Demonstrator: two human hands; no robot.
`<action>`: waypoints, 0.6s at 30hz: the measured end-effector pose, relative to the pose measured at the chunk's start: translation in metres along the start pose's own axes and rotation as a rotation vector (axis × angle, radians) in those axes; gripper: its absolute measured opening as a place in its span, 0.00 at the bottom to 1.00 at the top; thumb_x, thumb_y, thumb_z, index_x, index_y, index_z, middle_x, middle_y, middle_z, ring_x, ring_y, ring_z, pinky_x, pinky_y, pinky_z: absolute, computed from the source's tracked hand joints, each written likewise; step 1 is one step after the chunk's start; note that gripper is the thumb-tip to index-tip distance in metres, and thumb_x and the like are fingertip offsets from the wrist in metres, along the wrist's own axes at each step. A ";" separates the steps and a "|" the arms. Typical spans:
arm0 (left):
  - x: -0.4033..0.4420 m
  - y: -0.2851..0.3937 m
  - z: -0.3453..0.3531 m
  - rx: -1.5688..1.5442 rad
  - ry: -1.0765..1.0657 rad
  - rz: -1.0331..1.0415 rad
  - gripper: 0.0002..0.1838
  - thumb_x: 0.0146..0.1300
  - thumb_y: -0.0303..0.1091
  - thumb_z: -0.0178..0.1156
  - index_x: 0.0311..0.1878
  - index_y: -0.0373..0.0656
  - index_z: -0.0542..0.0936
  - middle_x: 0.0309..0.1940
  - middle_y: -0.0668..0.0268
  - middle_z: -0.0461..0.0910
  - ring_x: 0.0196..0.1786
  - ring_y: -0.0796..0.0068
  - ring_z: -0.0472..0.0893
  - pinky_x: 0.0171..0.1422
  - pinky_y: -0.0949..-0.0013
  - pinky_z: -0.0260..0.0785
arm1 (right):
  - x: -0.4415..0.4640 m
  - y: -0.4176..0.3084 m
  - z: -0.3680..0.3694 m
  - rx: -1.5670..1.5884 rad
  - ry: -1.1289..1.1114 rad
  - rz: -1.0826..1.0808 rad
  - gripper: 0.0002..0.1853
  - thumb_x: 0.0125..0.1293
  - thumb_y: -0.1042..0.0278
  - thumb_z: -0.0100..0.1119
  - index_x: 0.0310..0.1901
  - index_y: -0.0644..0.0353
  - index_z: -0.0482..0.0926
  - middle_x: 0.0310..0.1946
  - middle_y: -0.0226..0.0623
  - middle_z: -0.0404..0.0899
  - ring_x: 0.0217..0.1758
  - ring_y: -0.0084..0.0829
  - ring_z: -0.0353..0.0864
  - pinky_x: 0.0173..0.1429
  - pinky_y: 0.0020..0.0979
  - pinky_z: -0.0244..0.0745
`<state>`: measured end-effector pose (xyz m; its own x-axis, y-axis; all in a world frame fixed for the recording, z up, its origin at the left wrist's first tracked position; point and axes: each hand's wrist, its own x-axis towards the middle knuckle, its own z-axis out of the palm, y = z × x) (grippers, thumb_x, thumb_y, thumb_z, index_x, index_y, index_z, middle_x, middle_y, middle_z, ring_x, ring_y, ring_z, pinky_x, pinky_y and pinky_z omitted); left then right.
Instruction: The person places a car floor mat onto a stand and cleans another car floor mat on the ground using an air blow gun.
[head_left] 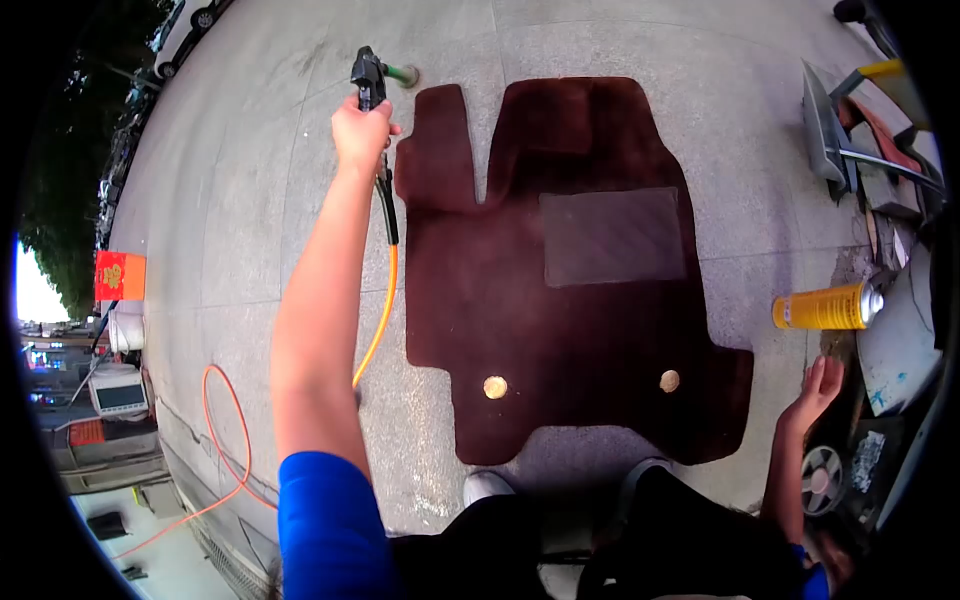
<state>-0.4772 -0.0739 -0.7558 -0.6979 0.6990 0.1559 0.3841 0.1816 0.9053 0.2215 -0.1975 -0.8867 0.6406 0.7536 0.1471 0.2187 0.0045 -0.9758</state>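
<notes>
My left hand (362,135) is wrapped round the grip of a black air gun (369,78), out beyond the upper left of the mat. A green nozzle (402,76) sticks out of it to the right. From its lower end an orange hose (388,300) runs down behind my forearm. A dark maroon car floor mat (480,290) lies flat on the ground before my feet, with a grey heel pad (612,238) and two pale round spots near its lower edge. To the right, my right hand (818,392) hangs open and relaxed, just below a yellow spray can (822,307), not gripping it.
A thin red-orange hose (245,440) loops over the concrete at left. A red-orange box (120,276) and a white bucket (127,330) stand farther left. At right are a metal-framed cart (825,140) and a small wheel (822,480). Parked cars line the upper left.
</notes>
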 end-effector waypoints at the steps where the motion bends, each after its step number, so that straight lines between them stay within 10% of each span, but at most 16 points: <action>1: 0.006 -0.006 0.005 -0.020 0.004 0.004 0.07 0.59 0.27 0.62 0.37 0.33 0.76 0.20 0.65 0.77 0.17 0.74 0.80 0.17 0.71 0.64 | -0.021 0.001 -0.005 -0.002 0.020 0.002 0.29 0.71 0.66 0.58 0.68 0.65 0.59 0.61 0.44 0.70 0.66 0.33 0.69 0.69 0.35 0.66; 9: 0.018 -0.045 0.037 0.168 0.062 -0.026 0.11 0.57 0.33 0.63 0.38 0.34 0.79 0.16 0.59 0.80 0.19 0.70 0.82 0.28 0.65 0.75 | -0.216 -0.082 -0.024 0.042 -0.785 0.244 0.17 0.70 0.73 0.55 0.59 0.61 0.69 0.37 0.35 0.77 0.33 0.22 0.74 0.40 0.23 0.72; 12: 0.025 -0.051 0.047 0.194 -0.007 -0.041 0.13 0.55 0.33 0.64 0.40 0.34 0.80 0.17 0.58 0.81 0.21 0.69 0.84 0.32 0.65 0.76 | -0.234 -0.059 -0.044 -0.054 -0.715 0.417 0.10 0.69 0.72 0.57 0.50 0.61 0.74 0.24 0.33 0.75 0.28 0.24 0.76 0.37 0.19 0.71; 15: 0.032 -0.050 0.057 0.246 -0.086 -0.042 0.15 0.53 0.32 0.65 0.44 0.35 0.81 0.22 0.55 0.83 0.27 0.62 0.86 0.37 0.63 0.77 | -0.232 0.005 -0.080 -0.065 -1.277 0.193 0.17 0.69 0.69 0.57 0.58 0.61 0.72 0.30 0.39 0.78 0.27 0.25 0.76 0.34 0.28 0.73; 18: 0.040 -0.069 0.055 0.380 -0.049 0.053 0.18 0.50 0.32 0.65 0.46 0.39 0.83 0.28 0.50 0.84 0.36 0.52 0.86 0.44 0.57 0.77 | -0.245 0.003 -0.073 -0.050 -1.372 0.495 0.18 0.69 0.68 0.57 0.58 0.61 0.72 0.30 0.39 0.78 0.27 0.25 0.76 0.34 0.28 0.73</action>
<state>-0.4985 -0.0199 -0.8337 -0.6450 0.7448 0.1710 0.6219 0.3815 0.6839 0.1188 -0.4302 -0.9141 -0.5284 0.6934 -0.4899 0.2318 -0.4373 -0.8689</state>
